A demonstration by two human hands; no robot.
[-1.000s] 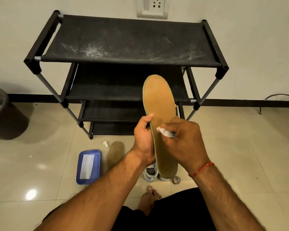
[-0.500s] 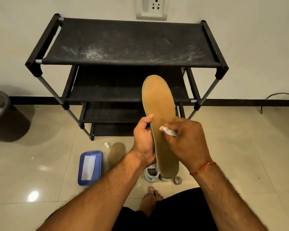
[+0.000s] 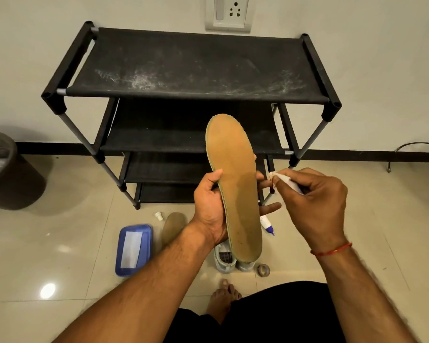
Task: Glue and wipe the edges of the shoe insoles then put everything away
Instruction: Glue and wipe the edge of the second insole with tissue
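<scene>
My left hand (image 3: pixel 209 206) holds a tan insole (image 3: pixel 233 179) upright by its middle, thumb on the left edge and fingertips showing past the right edge. My right hand (image 3: pixel 315 201) pinches a small white wipe (image 3: pixel 286 180), held just right of the insole's right edge near my left fingertips. A second insole (image 3: pixel 172 225) lies on the floor. A glue bottle (image 3: pixel 266 224) with a blue tip lies on the floor behind the held insole, and its white cap (image 3: pixel 159 216) sits further left.
A black shoe rack (image 3: pixel 183 70) stands against the wall ahead. On the tiled floor are a blue wipe pack (image 3: pixel 134 248), a pair of pale shoes (image 3: pixel 224 262), a tape roll (image 3: pixel 263 270) and my bare foot (image 3: pixel 223 300). A dark bin (image 3: pixel 8 174) stands at left.
My right hand with the wipe has moved off the insole's face to its right side. The glue bottle on the floor is now in view. The left hand keeps its hold.
</scene>
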